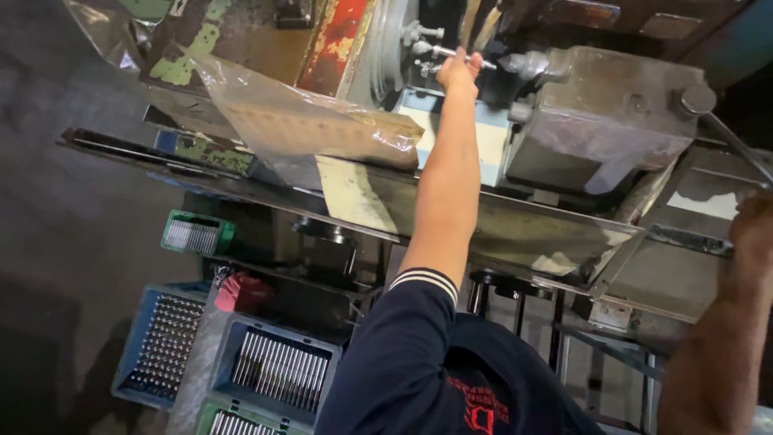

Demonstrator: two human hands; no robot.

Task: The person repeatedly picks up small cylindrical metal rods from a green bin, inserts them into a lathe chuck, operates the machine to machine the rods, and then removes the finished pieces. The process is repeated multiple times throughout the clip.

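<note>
Down at the far left, a small green crate [197, 234] and blue crates [275, 366] are sitting on the floor, each holding rows of thin metal rods standing or lying side by side; above them a crinkled clear plastic sheet [310, 121] is lying over the worn, paint-chipped machine [241, 36]; moving toward the middle, the left arm, bare below a dark blue sleeve with a striped cuff [429, 279], is stretching straight up and away from the body; the left hand [459, 71] is curling its fingers around a slim metal lever [448, 51] beside the round steel disc of the machine; further right a grey, oily housing [600, 121] is sitting above a slanted metal tray [555, 234]; at the far right edge the right hand [754, 229] is reaching up toward a long steel handle [737, 138], though whether it is gripping cannot be told, the hand being cut off by the frame.
</note>
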